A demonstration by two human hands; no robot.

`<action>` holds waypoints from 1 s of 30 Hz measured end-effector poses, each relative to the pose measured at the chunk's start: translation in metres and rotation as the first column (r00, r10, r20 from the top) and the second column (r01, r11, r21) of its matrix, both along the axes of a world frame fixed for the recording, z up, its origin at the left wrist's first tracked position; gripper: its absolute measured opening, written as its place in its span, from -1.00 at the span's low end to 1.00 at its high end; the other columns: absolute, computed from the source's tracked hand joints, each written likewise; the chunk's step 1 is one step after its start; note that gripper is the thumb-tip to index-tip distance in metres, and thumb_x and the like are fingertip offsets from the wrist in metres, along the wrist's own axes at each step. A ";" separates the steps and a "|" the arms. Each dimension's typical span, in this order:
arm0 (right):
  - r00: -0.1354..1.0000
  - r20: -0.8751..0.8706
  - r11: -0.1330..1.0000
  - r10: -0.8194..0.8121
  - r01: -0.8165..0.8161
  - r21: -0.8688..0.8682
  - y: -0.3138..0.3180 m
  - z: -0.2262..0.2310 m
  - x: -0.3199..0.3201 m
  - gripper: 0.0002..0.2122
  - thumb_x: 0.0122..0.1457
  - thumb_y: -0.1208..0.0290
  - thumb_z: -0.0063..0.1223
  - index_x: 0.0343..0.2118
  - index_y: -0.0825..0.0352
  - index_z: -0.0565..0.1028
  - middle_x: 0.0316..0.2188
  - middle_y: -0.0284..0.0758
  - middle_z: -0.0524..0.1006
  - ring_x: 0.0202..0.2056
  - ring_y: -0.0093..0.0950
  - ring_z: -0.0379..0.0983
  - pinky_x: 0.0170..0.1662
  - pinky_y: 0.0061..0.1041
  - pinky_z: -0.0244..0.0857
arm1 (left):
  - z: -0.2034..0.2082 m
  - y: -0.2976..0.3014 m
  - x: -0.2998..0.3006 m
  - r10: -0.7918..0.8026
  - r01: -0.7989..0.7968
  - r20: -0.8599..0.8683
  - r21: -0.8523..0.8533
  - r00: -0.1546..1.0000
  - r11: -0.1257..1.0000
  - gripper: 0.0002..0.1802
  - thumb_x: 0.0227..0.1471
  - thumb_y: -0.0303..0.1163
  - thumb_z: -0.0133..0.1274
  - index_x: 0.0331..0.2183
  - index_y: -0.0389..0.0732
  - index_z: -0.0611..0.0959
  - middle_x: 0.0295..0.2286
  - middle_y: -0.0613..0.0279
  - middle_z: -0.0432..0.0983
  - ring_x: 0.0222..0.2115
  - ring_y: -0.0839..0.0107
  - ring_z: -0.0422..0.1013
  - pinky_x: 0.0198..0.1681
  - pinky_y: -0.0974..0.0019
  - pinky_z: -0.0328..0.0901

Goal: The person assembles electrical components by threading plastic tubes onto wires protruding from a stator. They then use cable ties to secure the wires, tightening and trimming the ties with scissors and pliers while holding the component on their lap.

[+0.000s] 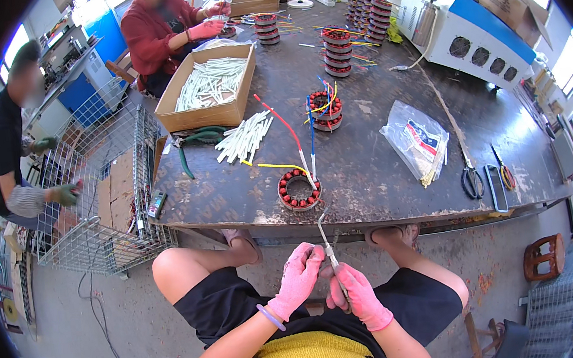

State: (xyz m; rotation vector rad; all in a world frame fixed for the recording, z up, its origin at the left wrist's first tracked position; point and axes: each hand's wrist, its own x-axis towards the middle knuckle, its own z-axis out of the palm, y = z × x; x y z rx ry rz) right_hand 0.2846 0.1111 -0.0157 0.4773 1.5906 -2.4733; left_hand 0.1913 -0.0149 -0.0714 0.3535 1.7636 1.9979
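Both my hands wear pink gloves with greyed fingertips, held over my lap just off the table edge. My right hand is closed around a thin rod-like tool with a bent tip; a white sleeve sits partway along it. My left hand is pinched shut beside the rod, and what its fingers grip is hidden. Beyond the tip, near the table edge, lies a motor stator, a ring of red coils. Red, blue and yellow wires rise from it, with white sleeving on some of them.
Loose white sleeves lie by a cardboard box of more, beside green-handled pliers. Stacked stators, a plastic bag, scissors and a white-blue machine occupy the table. Two people work at left, near a wire cage.
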 end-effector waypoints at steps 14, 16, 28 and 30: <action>0.993 -0.031 0.992 -0.117 0.118 0.035 0.005 -0.004 0.008 -0.55 0.37 0.05 -0.26 -0.19 0.43 0.47 -0.77 -0.45 0.27 -0.73 -0.58 0.21 -0.57 -0.59 0.20 | 0.069 -0.061 -0.088 0.084 -0.401 -0.733 -0.269 0.675 0.876 -0.80 -0.04 -0.53 0.17 -0.30 -0.19 0.54 -0.39 0.14 0.45 -0.36 0.22 0.41 -0.26 0.21 0.33; 0.994 -0.082 0.997 -0.077 0.077 -0.008 0.009 -0.007 0.011 -0.54 0.36 0.05 -0.26 -0.20 0.46 0.45 -0.78 -0.45 0.25 -0.74 -0.59 0.17 -0.56 -0.58 0.22 | 0.069 -0.126 -0.147 0.144 -0.765 -0.919 -0.211 0.368 0.608 -0.72 -0.07 -0.46 0.20 -0.25 -0.20 0.53 -0.31 0.04 0.46 -0.26 0.05 0.40 -0.17 0.09 0.32; 0.988 0.141 0.997 0.068 -0.063 -0.039 0.005 0.027 0.005 -0.65 0.34 0.21 -0.08 0.01 0.39 0.38 -0.66 -0.50 0.39 -0.58 -0.65 0.37 -0.51 -0.70 0.14 | 0.042 -0.246 -0.211 0.107 -0.786 -0.843 -0.435 0.527 0.440 -0.73 0.11 -0.40 0.08 -0.11 -0.21 0.56 -0.27 0.02 0.50 -0.26 0.16 0.47 -0.17 0.20 0.39; 0.992 0.123 0.996 -0.004 0.015 -0.085 0.007 0.017 0.012 -0.63 0.34 0.21 -0.11 0.04 0.41 0.37 -0.67 -0.50 0.36 -0.60 -0.65 0.34 -0.51 -0.69 0.15 | 0.065 -0.186 -0.178 0.366 -0.459 -0.377 -0.193 0.851 0.867 -0.71 0.21 -0.43 -0.02 -0.02 -0.19 0.48 -0.28 0.12 0.47 -0.28 0.35 0.47 -0.29 0.33 0.43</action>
